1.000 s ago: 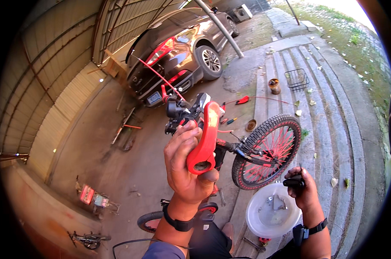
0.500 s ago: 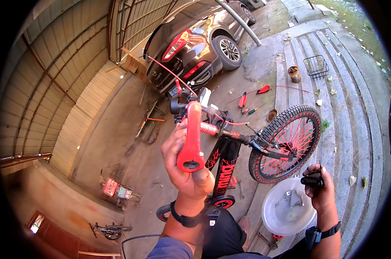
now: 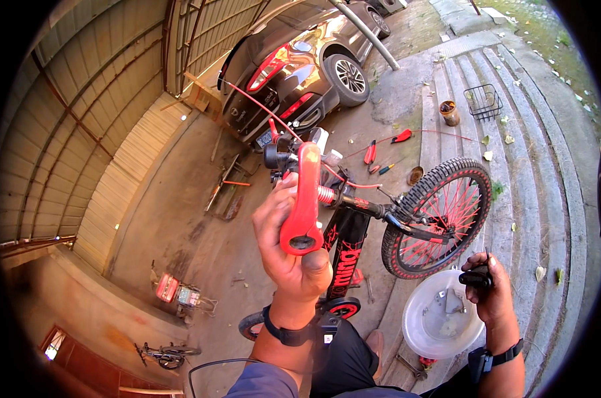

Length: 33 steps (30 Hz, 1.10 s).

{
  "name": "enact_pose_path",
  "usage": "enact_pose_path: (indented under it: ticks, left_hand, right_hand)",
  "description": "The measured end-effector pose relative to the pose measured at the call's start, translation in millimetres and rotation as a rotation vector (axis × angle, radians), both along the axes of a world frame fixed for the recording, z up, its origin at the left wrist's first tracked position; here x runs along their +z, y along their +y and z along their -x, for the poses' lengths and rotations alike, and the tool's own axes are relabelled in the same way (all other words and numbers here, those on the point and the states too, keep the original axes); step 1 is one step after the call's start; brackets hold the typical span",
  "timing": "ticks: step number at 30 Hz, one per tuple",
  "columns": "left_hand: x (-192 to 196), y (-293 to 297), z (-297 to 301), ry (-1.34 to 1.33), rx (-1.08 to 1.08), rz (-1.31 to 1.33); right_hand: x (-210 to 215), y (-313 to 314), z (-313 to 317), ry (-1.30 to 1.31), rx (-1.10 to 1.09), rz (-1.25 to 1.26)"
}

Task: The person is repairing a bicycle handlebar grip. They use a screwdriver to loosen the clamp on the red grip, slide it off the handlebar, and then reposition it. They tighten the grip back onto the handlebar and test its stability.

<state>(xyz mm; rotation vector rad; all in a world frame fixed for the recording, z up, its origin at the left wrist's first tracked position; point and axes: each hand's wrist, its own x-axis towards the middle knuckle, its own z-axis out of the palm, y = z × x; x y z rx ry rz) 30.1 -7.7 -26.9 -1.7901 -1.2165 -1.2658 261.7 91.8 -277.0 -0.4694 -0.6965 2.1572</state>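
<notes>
My left hand (image 3: 284, 245) is closed around a long red bicycle part (image 3: 304, 205) with a round hole in its lower end. Its fingers wrap the far side and the thumb sits below. Just behind stands a black and red bicycle (image 3: 351, 245), with handlebar, red spring (image 3: 325, 194) and a knobby front wheel (image 3: 439, 219) with red spokes. On the right, my right hand (image 3: 496, 298) is closed on a small black part (image 3: 478, 277) with a thin dark rod sticking up. A whitish plastic basin (image 3: 423, 331) holding small metal pieces lies beside that hand.
Concrete steps (image 3: 532, 199) run along the right, with a wire basket (image 3: 484, 101) and a rusty can (image 3: 449, 114). Red-handled pliers (image 3: 370, 154) and screwdrivers (image 3: 386, 170) lie on the ground ahead. A dark car (image 3: 294, 73) is parked beyond; a metal wall (image 3: 88, 86) rises left.
My left hand and the red part have shifted slightly to the right. The right hand has moved a little to the left, still gripping the black part.
</notes>
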Motion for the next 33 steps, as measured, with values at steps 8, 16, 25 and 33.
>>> enact_pose_path:
  ticks: [8, 16, 25, 33]
  left_hand:
    - [3.2, -6.8, 2.8, 0.049, -0.020, 0.058]
    - [6.2, -8.6, 8.3, 0.055, -0.064, 0.097]
    - [22.5, -8.0, 3.7, 0.110, -0.084, 0.132]
    - [26.8, -5.2, 14.1, 0.128, -0.098, 0.161]
  right_hand:
    - [7.6, -9.5, 1.8, -0.059, 0.053, -0.032]
    - [12.1, -17.3, 2.5, -0.118, 0.091, -0.048]
    - [7.1, -30.0, 3.7, -0.147, 0.110, -0.078]
    - [9.3, -50.8, 10.9, -0.195, 0.151, -0.088]
